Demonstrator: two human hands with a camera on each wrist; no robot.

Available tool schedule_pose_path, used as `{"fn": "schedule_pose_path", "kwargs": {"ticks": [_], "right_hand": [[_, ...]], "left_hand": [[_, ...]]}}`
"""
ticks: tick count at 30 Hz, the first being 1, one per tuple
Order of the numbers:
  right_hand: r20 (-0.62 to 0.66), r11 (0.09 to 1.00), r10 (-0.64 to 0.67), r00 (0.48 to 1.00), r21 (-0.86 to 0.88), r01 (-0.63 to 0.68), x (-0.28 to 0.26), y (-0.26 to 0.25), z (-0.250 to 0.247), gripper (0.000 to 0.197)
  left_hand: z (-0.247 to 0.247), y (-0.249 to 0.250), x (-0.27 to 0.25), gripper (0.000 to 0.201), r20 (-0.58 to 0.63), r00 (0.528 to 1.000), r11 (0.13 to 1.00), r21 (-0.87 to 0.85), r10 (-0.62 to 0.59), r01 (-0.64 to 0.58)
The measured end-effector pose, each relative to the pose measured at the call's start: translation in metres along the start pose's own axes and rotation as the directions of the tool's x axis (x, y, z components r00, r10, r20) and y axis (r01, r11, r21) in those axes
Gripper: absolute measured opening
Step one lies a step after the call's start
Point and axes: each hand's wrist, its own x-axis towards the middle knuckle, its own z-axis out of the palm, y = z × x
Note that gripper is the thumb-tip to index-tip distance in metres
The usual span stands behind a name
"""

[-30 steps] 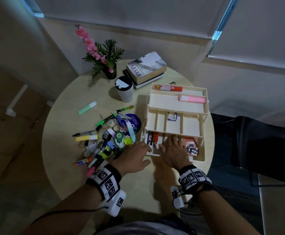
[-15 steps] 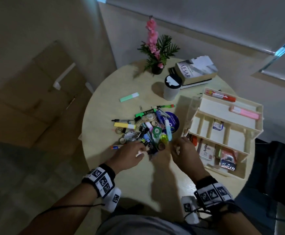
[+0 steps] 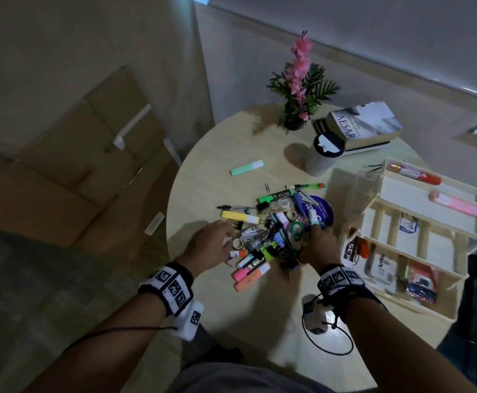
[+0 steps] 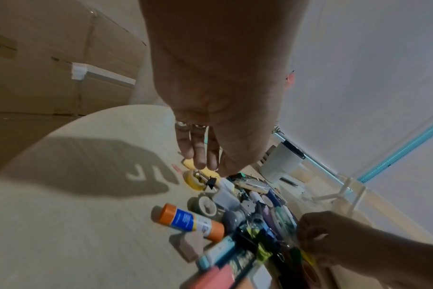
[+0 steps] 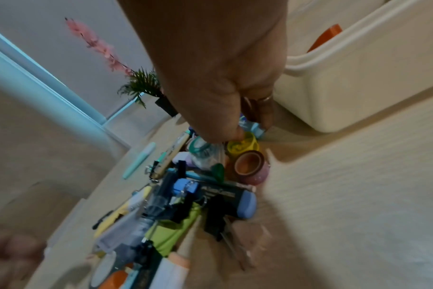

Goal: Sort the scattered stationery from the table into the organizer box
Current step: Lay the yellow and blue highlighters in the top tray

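A pile of mixed stationery (image 3: 274, 231) lies mid-table: highlighters, binder clips, tape rolls, a glue stick (image 4: 191, 220). The cream organizer box (image 3: 441, 242) stands to its right and holds several items. My left hand (image 3: 214, 239) hovers over the pile's left edge. Its fingers (image 4: 200, 156) hang straight down, just above a yellow tape roll (image 4: 194, 179) and a black binder clip, and hold nothing. My right hand (image 3: 316, 236) is at the pile's right side, fingers curled. Its thumb presses on the rim of a yellow tape roll (image 5: 242, 144), pinching it against the fingers behind.
A mint highlighter (image 3: 247, 167) lies apart at the back left. A lidded cup (image 3: 325, 154), stacked books (image 3: 365, 126) and a potted pink flower (image 3: 299, 89) stand behind the pile. Cardboard boxes (image 3: 75, 180) lie on the floor left of the round table.
Both hands left the organizer's front edge and moved left to the pile. The right hand went deeper into its right side and the view swung left.
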Motion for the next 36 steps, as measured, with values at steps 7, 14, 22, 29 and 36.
{"fn": "schedule_pose_path", "kwargs": {"ticks": [7,14,22,29,36], "right_hand": [[0.052,0.999,0.030,0.998,-0.032,-0.028,0.001,0.004,-0.002,0.066],[0.014,0.999,0.030,0.999,-0.011,-0.030,-0.005,0.003,-0.002,0.070],[-0.106,0.992,-0.088,0.990,0.084,0.097,-0.003,0.009,-0.007,0.024],[-0.273,0.891,-0.061,0.960,0.418,0.175,-0.043,0.018,-0.031,0.013],[-0.217,0.690,0.054,0.975,0.714,0.121,-0.082,0.042,-0.042,0.015]], "left_hand": [[-0.020,0.001,0.060,0.041,0.039,0.996,0.960,0.266,0.078,-0.086],[-0.010,-0.008,0.084,0.032,0.096,0.990,0.919,0.372,0.101,-0.130],[-0.004,-0.006,0.098,0.031,0.105,0.989,0.923,0.359,0.108,-0.139],[-0.003,-0.001,0.098,0.020,0.104,0.990,0.945,0.303,0.095,-0.122],[-0.007,0.012,0.083,0.014,0.052,0.993,0.972,0.204,0.104,-0.113]]}}
